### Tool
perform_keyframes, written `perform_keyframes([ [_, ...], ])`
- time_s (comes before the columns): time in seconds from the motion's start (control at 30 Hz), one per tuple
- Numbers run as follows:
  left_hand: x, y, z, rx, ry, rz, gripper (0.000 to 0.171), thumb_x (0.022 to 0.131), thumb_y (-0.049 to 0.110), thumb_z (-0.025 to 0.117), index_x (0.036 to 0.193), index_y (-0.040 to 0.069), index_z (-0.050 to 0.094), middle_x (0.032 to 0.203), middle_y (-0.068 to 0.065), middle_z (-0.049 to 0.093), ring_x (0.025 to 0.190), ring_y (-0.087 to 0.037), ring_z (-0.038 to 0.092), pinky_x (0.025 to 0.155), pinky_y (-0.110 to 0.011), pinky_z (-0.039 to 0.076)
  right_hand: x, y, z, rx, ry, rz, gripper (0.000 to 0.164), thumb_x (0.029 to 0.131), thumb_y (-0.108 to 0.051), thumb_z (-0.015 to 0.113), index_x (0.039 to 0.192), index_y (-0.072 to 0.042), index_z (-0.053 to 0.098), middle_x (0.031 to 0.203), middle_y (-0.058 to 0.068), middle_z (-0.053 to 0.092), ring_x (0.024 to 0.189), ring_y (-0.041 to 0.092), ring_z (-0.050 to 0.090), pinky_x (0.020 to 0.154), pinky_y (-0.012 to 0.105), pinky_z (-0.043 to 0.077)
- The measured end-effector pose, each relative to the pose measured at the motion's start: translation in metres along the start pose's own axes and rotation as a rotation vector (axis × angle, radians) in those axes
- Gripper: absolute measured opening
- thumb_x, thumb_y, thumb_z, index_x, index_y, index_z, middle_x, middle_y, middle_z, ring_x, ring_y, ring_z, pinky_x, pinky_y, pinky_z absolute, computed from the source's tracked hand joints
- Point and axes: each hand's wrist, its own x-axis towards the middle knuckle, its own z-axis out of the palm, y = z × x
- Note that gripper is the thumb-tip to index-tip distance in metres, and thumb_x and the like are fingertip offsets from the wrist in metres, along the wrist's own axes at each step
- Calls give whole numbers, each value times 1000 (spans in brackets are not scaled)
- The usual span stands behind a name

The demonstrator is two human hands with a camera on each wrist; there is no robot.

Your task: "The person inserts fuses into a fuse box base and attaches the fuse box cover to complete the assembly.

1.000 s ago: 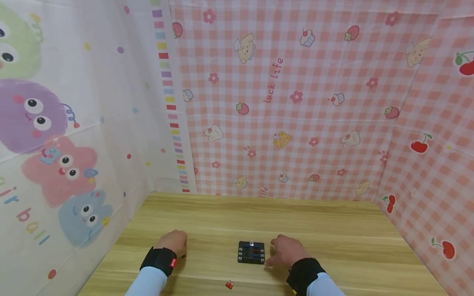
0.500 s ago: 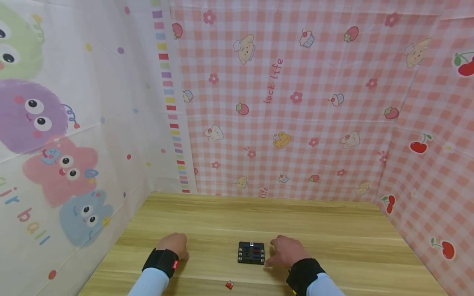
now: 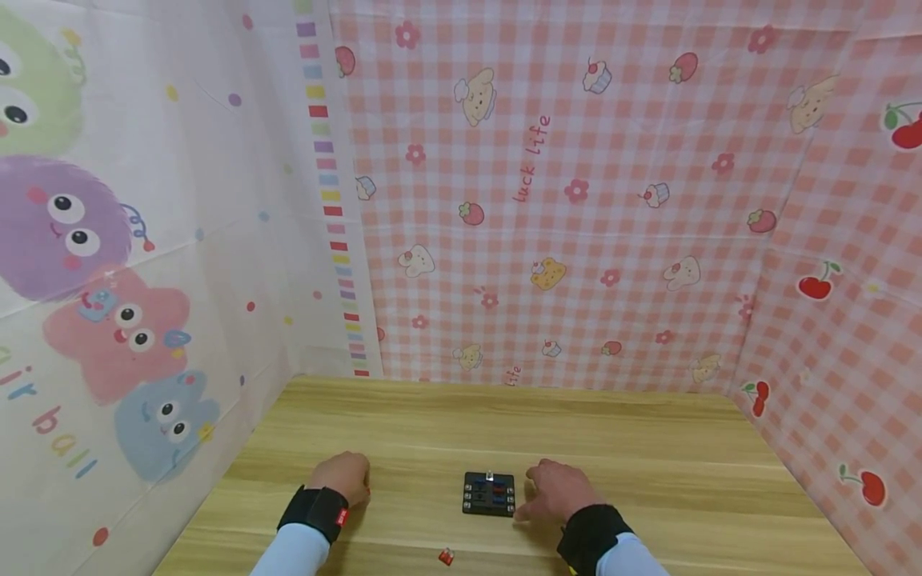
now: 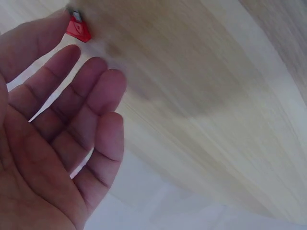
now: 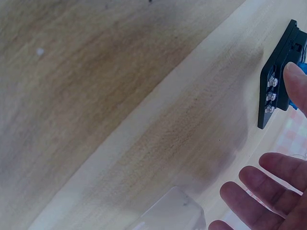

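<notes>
My left hand (image 3: pixel 342 478) hovers low over the left of the table. In the left wrist view its thumb and index tips meet a small red blade fuse (image 4: pixel 79 28), metal prongs showing; the other fingers are loosely bent. A black fuse block (image 3: pixel 489 493) lies flat in the middle, with metal screws along its sides and blue and red fuses seated in it. At its right edge is my right hand (image 3: pixel 560 490), fingers spread and relaxed. The right wrist view has the thumb (image 5: pixel 295 81) overlapping the block's edge. Nearer the front lies another red fuse (image 3: pixel 446 555).
A clear plastic piece (image 5: pixel 175 211) with a rounded corner shows low in the right wrist view. The wooden table (image 3: pixel 418 416) runs back to a pink checked cloth (image 3: pixel 576 224), with a white patterned cloth (image 3: pixel 238 240) on the left.
My left hand has shifted slightly to the right and turned a little. The right hand, the fuse block and the fuse at the front have stayed where they were.
</notes>
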Motion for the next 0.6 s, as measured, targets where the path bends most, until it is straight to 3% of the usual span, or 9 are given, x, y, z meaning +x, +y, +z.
perform_keyframes([
  [0.2, 0, 1, 2, -7, 40, 43, 26, 67, 1, 83, 64, 13, 61, 64, 2, 57, 60, -17, 51, 60, -39, 47, -2, -1, -1, -2, 4, 1, 64, 69, -47, 87, 112, -4, 69, 102, 9, 65, 93, 28, 62, 90, 50, 48],
  [0.6, 1, 0, 6, 12, 60, 39, 26, 68, -1, 82, 63, 14, 61, 64, 2, 56, 59, -17, 50, 59, -38, 46, 0, 0, 0, 1, 9, 10, 63, 69, -48, 87, 112, -5, 70, 102, 7, 65, 92, 26, 62, 90, 49, 48],
])
